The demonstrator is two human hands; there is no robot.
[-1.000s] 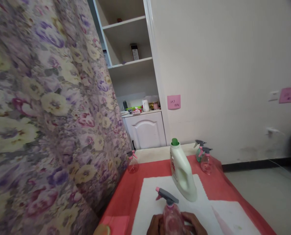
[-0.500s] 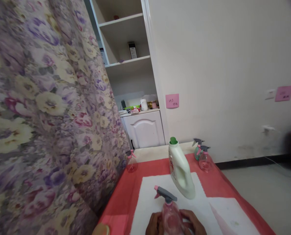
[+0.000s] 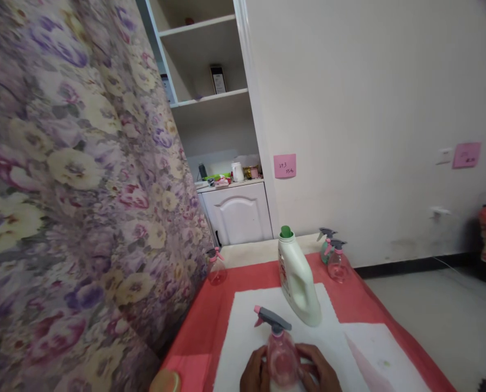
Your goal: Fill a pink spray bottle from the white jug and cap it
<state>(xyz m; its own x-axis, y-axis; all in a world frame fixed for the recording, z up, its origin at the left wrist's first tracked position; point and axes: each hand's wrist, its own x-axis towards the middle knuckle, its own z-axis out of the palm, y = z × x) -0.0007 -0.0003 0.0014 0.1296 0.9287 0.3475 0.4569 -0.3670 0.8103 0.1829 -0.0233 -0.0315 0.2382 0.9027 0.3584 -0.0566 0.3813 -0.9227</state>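
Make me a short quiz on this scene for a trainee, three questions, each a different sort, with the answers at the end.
1. True or false: the left hand and right hand are on opposite sides of the near spray bottle.

2. Which colour shows in the mouth of the jug?
a) pink
b) green
c) black

3. How many spray bottles are in view, counting the near one?

Key:
1. True.
2. b.
3. Four: the near one, the far-left bottle, the far-right bottle and the green bottle partly behind it.
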